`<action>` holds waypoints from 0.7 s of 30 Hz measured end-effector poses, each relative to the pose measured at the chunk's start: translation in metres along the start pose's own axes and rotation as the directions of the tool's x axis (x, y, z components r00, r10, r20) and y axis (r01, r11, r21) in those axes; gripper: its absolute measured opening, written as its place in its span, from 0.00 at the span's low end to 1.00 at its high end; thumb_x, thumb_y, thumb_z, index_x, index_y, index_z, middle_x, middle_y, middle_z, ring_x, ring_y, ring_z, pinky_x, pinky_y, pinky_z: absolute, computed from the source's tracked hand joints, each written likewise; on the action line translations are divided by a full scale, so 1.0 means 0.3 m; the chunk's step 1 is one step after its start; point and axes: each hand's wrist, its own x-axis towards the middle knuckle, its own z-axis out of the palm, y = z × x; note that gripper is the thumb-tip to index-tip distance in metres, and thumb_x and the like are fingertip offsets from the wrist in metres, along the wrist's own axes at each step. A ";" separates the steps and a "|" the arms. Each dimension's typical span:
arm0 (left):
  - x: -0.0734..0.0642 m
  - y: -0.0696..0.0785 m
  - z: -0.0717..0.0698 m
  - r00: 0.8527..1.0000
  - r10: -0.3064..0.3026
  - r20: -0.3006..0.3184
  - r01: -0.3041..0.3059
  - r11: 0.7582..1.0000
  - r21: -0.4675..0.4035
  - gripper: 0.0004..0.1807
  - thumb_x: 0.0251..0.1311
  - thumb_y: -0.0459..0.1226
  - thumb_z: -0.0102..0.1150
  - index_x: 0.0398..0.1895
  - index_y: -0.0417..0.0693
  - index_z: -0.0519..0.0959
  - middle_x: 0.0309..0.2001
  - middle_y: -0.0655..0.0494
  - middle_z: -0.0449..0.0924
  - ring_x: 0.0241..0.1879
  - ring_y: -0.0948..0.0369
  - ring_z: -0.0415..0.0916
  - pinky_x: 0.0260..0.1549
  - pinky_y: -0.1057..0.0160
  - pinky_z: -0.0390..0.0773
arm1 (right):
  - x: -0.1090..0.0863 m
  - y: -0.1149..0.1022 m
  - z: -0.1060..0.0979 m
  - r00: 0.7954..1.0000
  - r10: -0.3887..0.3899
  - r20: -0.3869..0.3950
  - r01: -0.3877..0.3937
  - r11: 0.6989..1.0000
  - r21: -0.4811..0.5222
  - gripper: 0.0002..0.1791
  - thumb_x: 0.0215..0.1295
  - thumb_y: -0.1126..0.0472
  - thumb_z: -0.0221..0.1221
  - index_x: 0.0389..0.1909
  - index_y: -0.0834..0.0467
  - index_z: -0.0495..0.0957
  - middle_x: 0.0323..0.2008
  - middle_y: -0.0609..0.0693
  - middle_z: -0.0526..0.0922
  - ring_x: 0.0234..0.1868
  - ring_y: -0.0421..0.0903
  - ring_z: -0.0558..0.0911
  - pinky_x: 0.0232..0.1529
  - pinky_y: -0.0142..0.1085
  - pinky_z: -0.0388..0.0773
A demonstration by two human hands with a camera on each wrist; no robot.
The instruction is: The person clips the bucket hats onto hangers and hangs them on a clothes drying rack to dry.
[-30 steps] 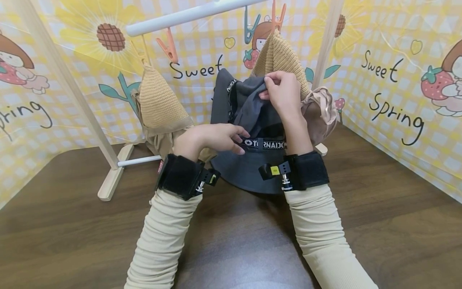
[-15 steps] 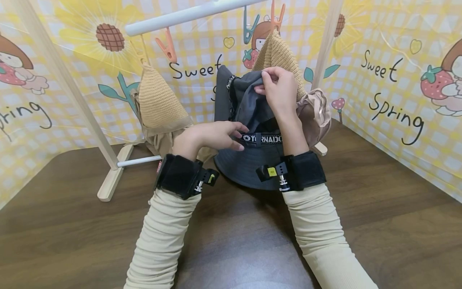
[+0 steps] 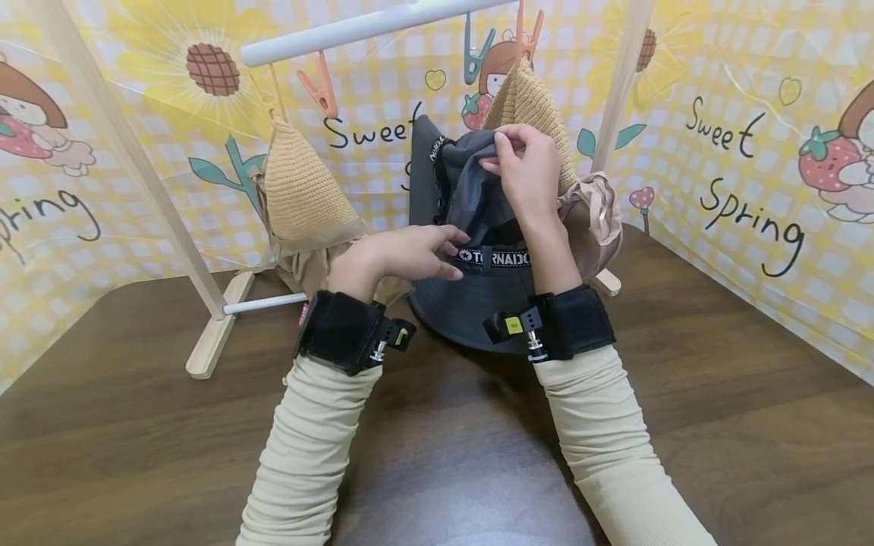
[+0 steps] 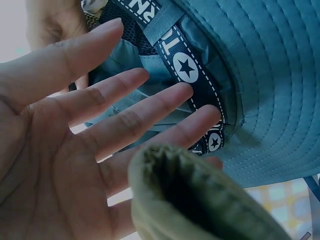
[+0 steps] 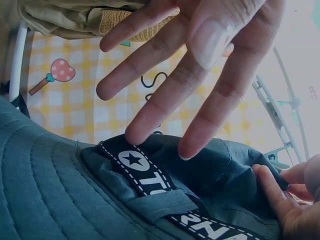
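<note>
A dark grey bucket hat (image 3: 471,307), with a black-and-white lettered band (image 3: 495,258), is held up before a drying rack. My right hand (image 3: 532,171) pinches the crown cloth at the top between thumb and fingers. On the hat's near left side my left hand (image 3: 403,254) has its fingers loosely extended, fingertips right at the band. The left wrist view shows that left palm (image 4: 55,145) with fingers spread in front of the hat's inside. At the right wrist view's lower right edge, my right fingers (image 5: 275,192) grip the crown.
From the rack's white bar (image 3: 369,32) hang a left straw hat (image 3: 300,178) and a right straw hat (image 3: 546,114), both with fabric brims. A loose orange clip (image 3: 319,85) and a teal clip (image 3: 476,49) hang there too. The rack's wooden foot (image 3: 218,326) stands on the brown table (image 3: 123,455).
The bucket hat has risen a little, its brim higher above the table. My right hand has shifted slightly up and left with it; my left hand has moved up slightly.
</note>
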 end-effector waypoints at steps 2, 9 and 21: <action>0.004 0.001 0.002 1.000 -0.004 -0.001 0.004 1.000 0.009 0.30 0.69 0.36 0.54 0.72 0.43 0.59 0.67 0.42 0.66 0.67 0.51 0.62 0.62 0.54 0.64 | 0.001 0.004 0.002 1.000 -0.005 0.001 0.005 1.000 -0.010 0.12 0.72 0.66 0.53 0.48 0.70 0.79 0.41 0.62 0.82 0.35 0.46 0.86 0.40 0.28 0.79; 0.010 0.007 0.009 1.000 -0.021 0.002 0.021 0.999 0.031 0.29 0.69 0.36 0.54 0.71 0.43 0.61 0.67 0.42 0.67 0.67 0.52 0.61 0.61 0.54 0.65 | 0.002 0.016 0.009 1.000 -0.010 0.005 0.010 1.000 -0.012 0.12 0.72 0.66 0.54 0.47 0.70 0.80 0.42 0.63 0.83 0.35 0.46 0.86 0.40 0.28 0.79; 0.011 -0.006 0.001 1.000 -0.011 -0.010 0.011 0.999 0.040 0.28 0.69 0.36 0.54 0.70 0.43 0.63 0.66 0.43 0.68 0.67 0.52 0.62 0.60 0.55 0.65 | 0.007 0.010 0.017 0.999 -0.037 0.002 0.037 0.999 -0.016 0.12 0.72 0.66 0.54 0.48 0.70 0.80 0.41 0.62 0.83 0.34 0.45 0.86 0.40 0.28 0.79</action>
